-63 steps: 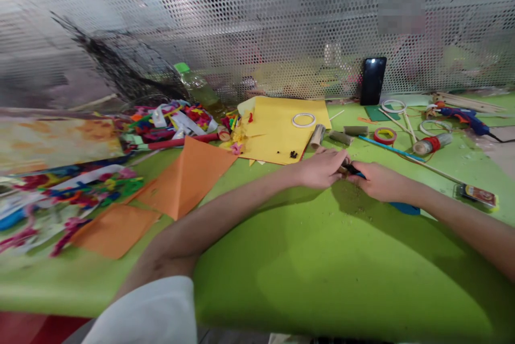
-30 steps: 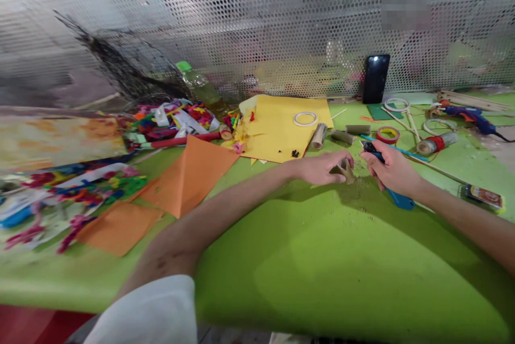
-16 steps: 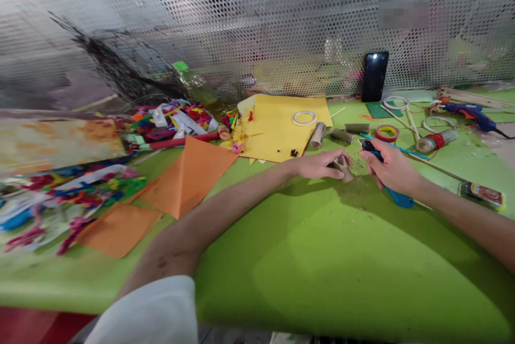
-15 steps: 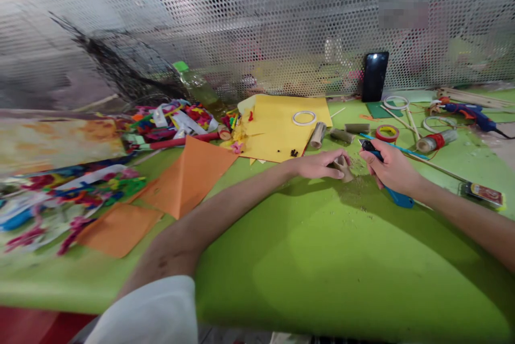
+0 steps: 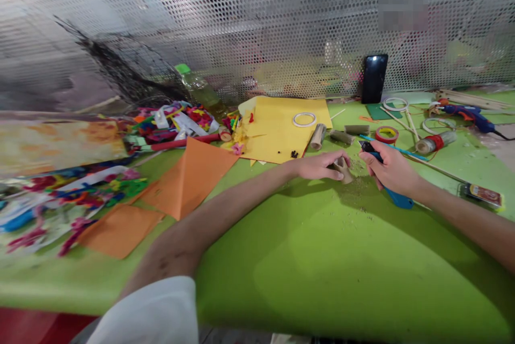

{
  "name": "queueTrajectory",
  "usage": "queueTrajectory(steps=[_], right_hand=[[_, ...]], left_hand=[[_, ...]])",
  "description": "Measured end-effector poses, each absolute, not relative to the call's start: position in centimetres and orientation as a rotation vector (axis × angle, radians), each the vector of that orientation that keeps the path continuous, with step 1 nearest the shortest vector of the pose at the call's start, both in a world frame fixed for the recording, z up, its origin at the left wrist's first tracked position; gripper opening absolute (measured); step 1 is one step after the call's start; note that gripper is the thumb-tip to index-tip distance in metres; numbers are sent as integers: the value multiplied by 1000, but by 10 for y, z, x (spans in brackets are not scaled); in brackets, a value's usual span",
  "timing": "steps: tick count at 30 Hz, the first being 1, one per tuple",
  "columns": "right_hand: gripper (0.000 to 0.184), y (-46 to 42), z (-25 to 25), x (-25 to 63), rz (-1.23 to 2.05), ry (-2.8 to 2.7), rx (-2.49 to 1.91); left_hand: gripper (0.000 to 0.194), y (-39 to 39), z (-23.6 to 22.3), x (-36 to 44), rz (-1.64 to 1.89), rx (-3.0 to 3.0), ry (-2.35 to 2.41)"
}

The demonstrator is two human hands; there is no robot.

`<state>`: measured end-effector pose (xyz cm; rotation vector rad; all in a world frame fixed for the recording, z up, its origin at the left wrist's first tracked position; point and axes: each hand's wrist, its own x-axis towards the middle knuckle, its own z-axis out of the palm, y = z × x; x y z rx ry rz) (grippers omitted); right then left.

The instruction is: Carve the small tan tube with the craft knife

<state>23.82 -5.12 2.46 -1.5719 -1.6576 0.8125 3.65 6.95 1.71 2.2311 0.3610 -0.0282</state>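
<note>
My left hand (image 5: 324,166) is closed around a short brownish tube (image 5: 345,174), which rests on the green tabletop (image 5: 306,258). A blue utility knife (image 5: 398,197) is gripped in my right hand (image 5: 388,167), its black front end and blade pointing up and left toward the tube. The blade is apart from the tube. Small crumbs and shavings (image 5: 357,188) are scattered on the tabletop between and below my hands. Just behind my hands lie more short tubes (image 5: 341,136), one of them standing tilted beside the yellow sheet (image 5: 277,132).
Orange paper (image 5: 207,169) and a heap of colourful craft bits (image 5: 177,121) lie to the left. A phone (image 5: 375,79) leans on the perforated metal screen. Tape rolls (image 5: 387,134), a glue gun (image 5: 469,116), and a red-wrapped tube (image 5: 435,143) sit at the right.
</note>
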Motion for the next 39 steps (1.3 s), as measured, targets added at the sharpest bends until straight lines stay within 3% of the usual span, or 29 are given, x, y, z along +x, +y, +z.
queueTrajectory(steps=[29, 36, 39], right_hand=[[31, -51, 22, 240, 883, -1616, -1559], [39, -49, 28, 243, 755, -1835, -1659], [42, -47, 35, 248, 634, -2049, -1727]], left_hand=[[32, 69, 18, 36, -13, 2170, 236], [55, 52, 22, 42, 147, 2544, 475], [52, 47, 20, 45, 155, 2678, 498]])
